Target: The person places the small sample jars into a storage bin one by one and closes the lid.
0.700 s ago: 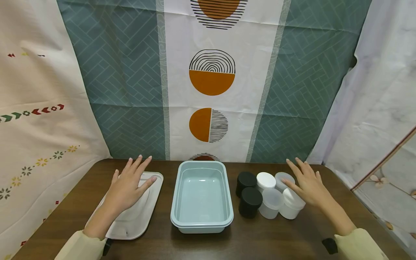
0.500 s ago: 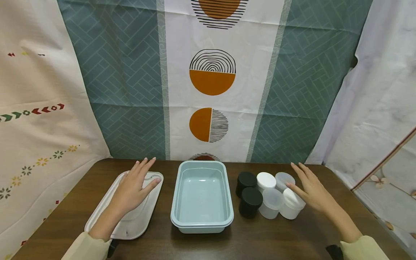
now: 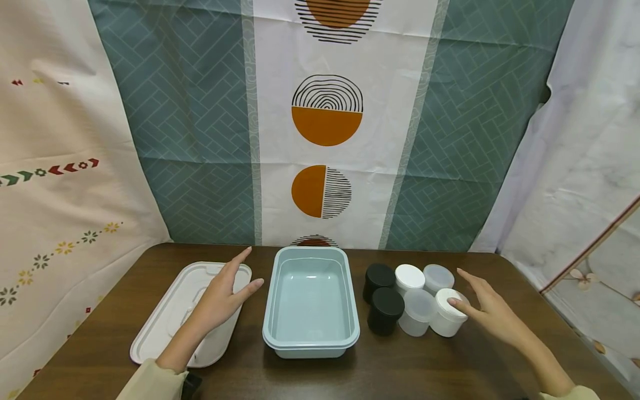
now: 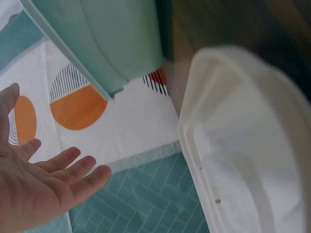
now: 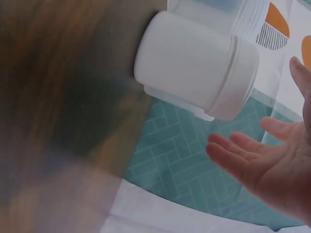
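My left hand [image 3: 220, 300] hovers over the right part of a white lid [image 3: 165, 316], fingers extended and thumb apart, holding nothing. A pale blue plastic tub [image 3: 311, 300] stands to its right. On the other side, my right hand [image 3: 492, 311] is beside a white lidded jar [image 3: 448, 314], its thumb overlapping the jar's top in the head view. The right wrist view shows a gap between that hand and the white jar [image 5: 194, 63]. Grouped with it are a clear-lidded jar [image 3: 416, 314], another clear-lidded jar [image 3: 438, 278], a white-capped jar [image 3: 409, 278] and two black jars [image 3: 385, 311].
The brown wooden table [image 3: 390, 372] carries everything. A patterned curtain [image 3: 200, 111] hangs behind its back edge, with pale cloths at the left and right sides. The tub stands between the lid and the group of jars.
My left hand has moved right and nearer across the lid towards the tub. My right hand has come lower and nearer, alongside the white jar. The tub, lid and jars stay in place.
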`<move>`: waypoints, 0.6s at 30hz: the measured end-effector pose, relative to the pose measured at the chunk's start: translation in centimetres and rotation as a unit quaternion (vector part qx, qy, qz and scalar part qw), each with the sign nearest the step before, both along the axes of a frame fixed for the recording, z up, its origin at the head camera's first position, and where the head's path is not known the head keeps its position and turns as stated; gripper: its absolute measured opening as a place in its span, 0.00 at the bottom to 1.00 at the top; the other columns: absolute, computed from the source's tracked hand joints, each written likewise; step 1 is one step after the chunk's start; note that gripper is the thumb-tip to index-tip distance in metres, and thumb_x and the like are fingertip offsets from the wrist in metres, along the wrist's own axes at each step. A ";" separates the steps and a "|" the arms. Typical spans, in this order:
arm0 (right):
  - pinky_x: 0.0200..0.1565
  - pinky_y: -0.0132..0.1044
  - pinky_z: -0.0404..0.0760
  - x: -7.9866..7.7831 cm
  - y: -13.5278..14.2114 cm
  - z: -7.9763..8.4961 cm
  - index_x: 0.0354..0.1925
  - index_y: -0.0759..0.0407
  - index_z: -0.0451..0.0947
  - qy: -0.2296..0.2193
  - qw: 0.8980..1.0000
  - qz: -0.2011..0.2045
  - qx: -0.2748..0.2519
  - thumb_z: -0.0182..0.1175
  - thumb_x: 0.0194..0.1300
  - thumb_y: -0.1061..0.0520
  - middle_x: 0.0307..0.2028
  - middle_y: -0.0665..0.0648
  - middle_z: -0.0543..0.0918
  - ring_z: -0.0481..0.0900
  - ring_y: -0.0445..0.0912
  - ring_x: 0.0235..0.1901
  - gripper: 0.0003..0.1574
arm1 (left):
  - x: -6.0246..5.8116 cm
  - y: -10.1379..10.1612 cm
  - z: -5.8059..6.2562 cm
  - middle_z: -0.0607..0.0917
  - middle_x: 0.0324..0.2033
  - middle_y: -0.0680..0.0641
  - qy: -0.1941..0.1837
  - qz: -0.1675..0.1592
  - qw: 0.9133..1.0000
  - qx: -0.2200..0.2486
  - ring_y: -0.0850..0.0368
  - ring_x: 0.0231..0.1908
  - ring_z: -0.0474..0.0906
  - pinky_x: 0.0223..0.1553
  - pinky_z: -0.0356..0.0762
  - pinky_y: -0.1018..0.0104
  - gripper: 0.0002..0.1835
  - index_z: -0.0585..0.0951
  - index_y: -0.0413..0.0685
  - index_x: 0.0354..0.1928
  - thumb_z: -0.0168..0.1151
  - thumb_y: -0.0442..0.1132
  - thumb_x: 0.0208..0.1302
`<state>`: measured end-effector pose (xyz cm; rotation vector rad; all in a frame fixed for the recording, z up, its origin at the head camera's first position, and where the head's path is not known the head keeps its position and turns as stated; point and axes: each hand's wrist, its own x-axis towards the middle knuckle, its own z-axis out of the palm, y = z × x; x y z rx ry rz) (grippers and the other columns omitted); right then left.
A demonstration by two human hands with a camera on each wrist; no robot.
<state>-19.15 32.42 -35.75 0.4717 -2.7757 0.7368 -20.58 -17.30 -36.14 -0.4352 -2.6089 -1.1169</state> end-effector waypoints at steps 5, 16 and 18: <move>0.39 0.59 0.73 0.4 0.2 -0.6 0.65 0.66 0.54 -0.017 1.000 -0.003 -0.016 0.61 0.59 0.48 0.55 0.72 0.65 0.71 0.63 0.48 0.44 | -0.1 0.7 -0.5 0.59 0.65 0.35 -0.021 -0.016 0.999 0.030 0.35 0.62 0.57 0.54 0.59 0.35 0.40 0.54 0.47 0.69 0.59 0.52 0.60; 0.37 0.31 0.78 0.2 0.5 -2.3 0.56 0.70 0.63 -0.005 0.998 0.020 -0.051 0.71 0.47 0.55 0.47 0.64 0.74 0.72 0.32 0.40 0.42 | 0.1 2.0 -1.1 0.62 0.62 0.30 -0.129 -0.036 0.987 0.084 0.31 0.60 0.58 0.54 0.61 0.37 0.40 0.53 0.53 0.68 0.62 0.48 0.58; 0.36 0.31 0.78 0.1 0.5 -2.5 0.55 0.70 0.64 0.005 0.999 0.022 -0.047 0.72 0.45 0.56 0.45 0.63 0.75 0.71 0.29 0.39 0.42 | 0.2 2.1 -1.3 0.62 0.62 0.31 -0.144 -0.038 0.984 0.094 0.32 0.61 0.58 0.53 0.61 0.37 0.40 0.54 0.53 0.68 0.62 0.47 0.58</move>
